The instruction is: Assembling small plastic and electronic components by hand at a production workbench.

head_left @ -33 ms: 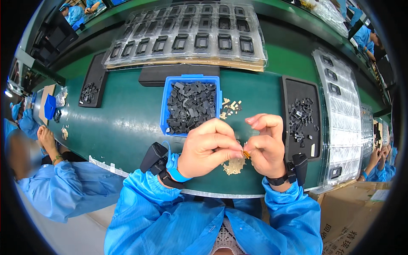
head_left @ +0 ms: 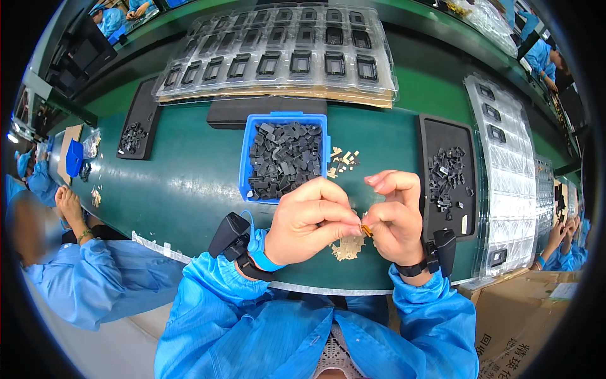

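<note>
In front of my chest, my left hand [head_left: 314, 221] and my right hand [head_left: 399, 221] meet at the fingertips. Both are closed in a pinch on a small amber strip [head_left: 367, 231], mostly covered by the fingers, so its exact kind cannot be made out. The right hand's other fingers curl upward. Beneath the hands lies a heap of small cream-coloured pieces [head_left: 347, 249]. Just beyond my left hand stands a blue bin [head_left: 243, 158] full of small black parts [head_left: 285, 158]. A black tray [head_left: 451, 228] with loose black parts [head_left: 447, 174] lies right of my right hand.
Clear blister trays [head_left: 284, 81] holding black frames stand at the back; another blister tray [head_left: 505, 202] lies far right. More cream pieces [head_left: 343, 161] are scattered beside the bin. A second black tray [head_left: 146, 120] sits at left. A co-worker's sleeve [head_left: 95, 278] is at the left edge.
</note>
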`<state>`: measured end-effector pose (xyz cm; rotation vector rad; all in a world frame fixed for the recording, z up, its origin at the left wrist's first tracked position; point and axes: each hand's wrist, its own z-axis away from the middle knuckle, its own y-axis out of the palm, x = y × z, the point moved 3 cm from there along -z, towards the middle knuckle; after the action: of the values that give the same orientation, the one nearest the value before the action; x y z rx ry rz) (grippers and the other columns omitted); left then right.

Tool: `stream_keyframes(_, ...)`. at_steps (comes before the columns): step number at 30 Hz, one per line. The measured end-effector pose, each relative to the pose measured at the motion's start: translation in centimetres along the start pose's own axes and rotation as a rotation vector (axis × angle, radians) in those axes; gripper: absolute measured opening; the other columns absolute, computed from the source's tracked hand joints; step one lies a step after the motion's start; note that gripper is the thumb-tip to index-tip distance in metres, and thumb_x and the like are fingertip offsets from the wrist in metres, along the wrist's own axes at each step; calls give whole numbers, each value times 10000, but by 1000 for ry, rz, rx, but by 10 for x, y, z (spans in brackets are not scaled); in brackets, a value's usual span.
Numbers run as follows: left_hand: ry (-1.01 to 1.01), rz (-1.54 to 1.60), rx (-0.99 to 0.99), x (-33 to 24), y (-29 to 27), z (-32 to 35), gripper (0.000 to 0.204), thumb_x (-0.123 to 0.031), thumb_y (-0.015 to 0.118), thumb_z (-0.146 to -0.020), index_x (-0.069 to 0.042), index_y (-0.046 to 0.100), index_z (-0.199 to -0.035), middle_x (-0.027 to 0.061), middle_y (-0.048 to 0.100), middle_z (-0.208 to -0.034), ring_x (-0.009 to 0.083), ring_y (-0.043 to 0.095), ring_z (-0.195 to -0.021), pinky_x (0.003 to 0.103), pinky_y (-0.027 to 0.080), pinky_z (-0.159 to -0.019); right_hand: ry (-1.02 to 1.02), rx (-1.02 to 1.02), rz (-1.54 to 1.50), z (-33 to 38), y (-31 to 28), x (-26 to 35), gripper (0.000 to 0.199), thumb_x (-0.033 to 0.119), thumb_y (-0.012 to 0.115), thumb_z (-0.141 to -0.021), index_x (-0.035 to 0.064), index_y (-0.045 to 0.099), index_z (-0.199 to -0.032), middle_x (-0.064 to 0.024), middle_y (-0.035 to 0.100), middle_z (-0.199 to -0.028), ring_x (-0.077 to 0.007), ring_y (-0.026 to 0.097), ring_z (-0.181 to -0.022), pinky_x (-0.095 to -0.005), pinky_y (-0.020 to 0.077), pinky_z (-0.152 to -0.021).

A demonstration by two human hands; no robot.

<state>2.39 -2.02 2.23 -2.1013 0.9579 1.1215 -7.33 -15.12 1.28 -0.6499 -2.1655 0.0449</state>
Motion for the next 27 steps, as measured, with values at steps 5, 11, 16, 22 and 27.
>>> stream_keyframes(5,32,-39,13,-1,0,0,139,-30,746,-683,-51,674,-801,46,558,-804,130,539,-663,249,435,-558,-7,-16,-1,1,1,-1,128,81,718,-717,79,603,-773,-94,388,-1011,-277,440,-1019,-389,403,-894)
stream_keyframes(11,7,8,20,0,3,1,116,-29,731,-706,-44,654,-793,40,547,-802,109,510,-629,237,416,-536,-23,-7,17,0,-1,3,122,81,701,-738,68,584,-772,-100,388,-1008,-280,439,-1014,-392,397,-892)
stream_keyframes(16,-87,92,27,3,3,-1,92,-20,707,-727,-32,624,-764,34,535,-793,95,489,-602,237,407,-520,192,-148,71,-4,-16,-4,91,84,642,-758,49,559,-772,-113,428,-998,-257,462,-977,-363,384,-876)
stream_keyframes(22,-244,-364,475,29,23,11,81,-79,640,-765,1,638,-752,90,590,-700,225,570,-557,325,463,-545,438,-192,62,-2,-15,-22,91,74,640,-746,28,564,-766,-98,471,-971,-211,482,-942,-314,382,-843)
stream_keyframes(27,-291,-416,520,22,21,9,190,-179,657,-781,-4,642,-710,123,584,-642,267,578,-571,342,465,-542,435,-226,84,-2,-16,-23,89,56,653,-728,31,568,-736,-96,485,-945,-206,497,-921,-313,398,-826)
